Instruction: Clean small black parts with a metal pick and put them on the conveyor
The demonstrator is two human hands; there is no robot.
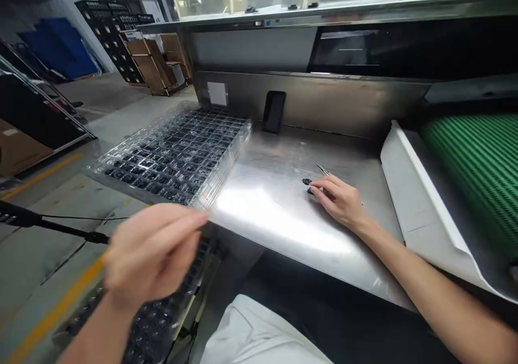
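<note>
My right hand (pixel 339 199) rests on the steel worktop (pixel 275 202), fingertips on a small black part (pixel 311 190); a second black part (pixel 306 181) lies just beyond it, and metal tweezers (pixel 324 169) lie by the fingers. My left hand (pixel 151 250) is raised and blurred near the front left corner of the worktop, fingers loosely together, nothing visible in it. It hovers beside the near corner of a stack of clear plastic trays (pixel 178 153) filled with small black parts.
A black phone (pixel 274 112) leans against the steel back wall. A green ribbed belt (pixel 477 164) runs at the right behind a white guard (pixel 421 191). More dark trays (pixel 162 321) lie below the worktop's left edge. A black rod (pixel 52 224) crosses at the left.
</note>
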